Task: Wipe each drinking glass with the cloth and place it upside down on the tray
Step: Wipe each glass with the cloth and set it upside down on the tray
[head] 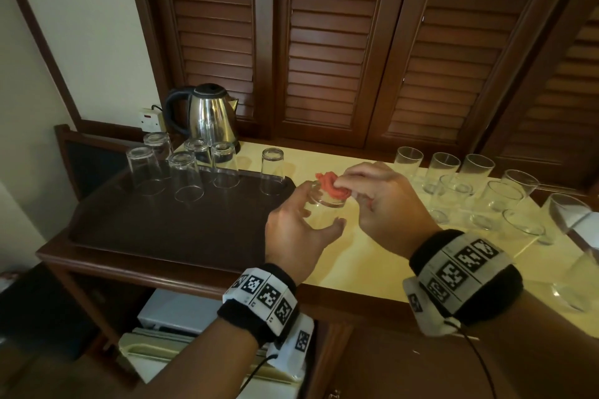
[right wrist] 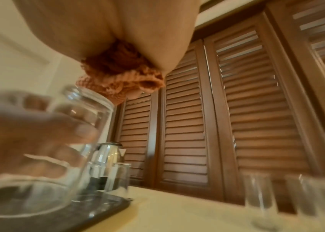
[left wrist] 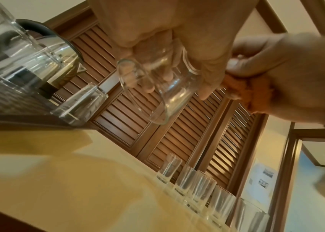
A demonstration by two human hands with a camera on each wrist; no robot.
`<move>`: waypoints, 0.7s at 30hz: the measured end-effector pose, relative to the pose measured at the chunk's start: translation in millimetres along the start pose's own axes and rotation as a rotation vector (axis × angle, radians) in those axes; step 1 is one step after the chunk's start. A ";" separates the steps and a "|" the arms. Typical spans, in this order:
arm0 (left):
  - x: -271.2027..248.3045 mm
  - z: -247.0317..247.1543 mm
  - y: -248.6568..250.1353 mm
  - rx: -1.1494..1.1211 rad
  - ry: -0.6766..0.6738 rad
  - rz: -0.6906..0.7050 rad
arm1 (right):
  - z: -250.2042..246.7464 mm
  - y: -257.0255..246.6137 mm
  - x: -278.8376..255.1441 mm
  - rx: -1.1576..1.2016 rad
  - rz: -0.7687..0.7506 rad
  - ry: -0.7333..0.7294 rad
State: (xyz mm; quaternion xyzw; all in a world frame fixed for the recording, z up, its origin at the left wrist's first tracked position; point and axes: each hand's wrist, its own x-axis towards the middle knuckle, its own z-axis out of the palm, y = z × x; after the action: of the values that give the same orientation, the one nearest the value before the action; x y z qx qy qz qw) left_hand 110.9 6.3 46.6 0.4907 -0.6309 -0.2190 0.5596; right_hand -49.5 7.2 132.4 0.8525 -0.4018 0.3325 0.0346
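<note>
— Dark brown tray [head: 162, 230], head view: what does it hold?
— Six upturned glasses [head: 186, 178]. Upright ones [head: 445, 172] wait on the yellow counter [head: 356, 256].
— And the hands?
— Left hand [head: 291, 233] curls around a glass [head: 324, 204] just right of the tray; right hand [head: 385, 201] pinches the orange cloth [head: 332, 186] at its rim.
— Left wrist view?
— Glass [left wrist: 157, 87] tilted, mouth toward the cloth [left wrist: 246, 92].
— Right wrist view?
— Cloth [right wrist: 121, 75] bunched in the fingers, touching the glass [right wrist: 62, 149].
</note>
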 end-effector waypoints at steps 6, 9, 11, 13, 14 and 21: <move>8.2 -1.4 1.4 -0.010 0.006 -0.002 | -4.0 -2.8 1.9 0.055 -0.055 -0.003; 4.6 2.1 5.2 0.029 -0.025 0.037 | -6.0 4.2 5.9 -0.024 -0.023 0.044; 2.7 5.9 7.5 0.048 -0.037 0.045 | -3.4 -2.6 4.8 -0.019 -0.032 0.028; 2.6 4.4 2.5 0.045 -0.041 0.051 | -4.3 -1.1 -3.9 0.023 -0.055 -0.015; 2.8 3.4 -0.8 0.050 -0.037 0.053 | -6.2 4.1 -7.4 0.015 -0.054 -0.026; 4.9 2.5 4.2 0.060 -0.013 0.049 | -5.1 1.2 -6.7 0.032 -0.062 -0.021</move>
State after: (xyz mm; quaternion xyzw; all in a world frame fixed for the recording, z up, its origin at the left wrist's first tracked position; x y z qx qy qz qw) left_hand 107.5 3.1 51.8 0.4901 -0.6527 -0.1896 0.5457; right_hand -56.2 12.5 132.2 0.8684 -0.3701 0.3289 0.0270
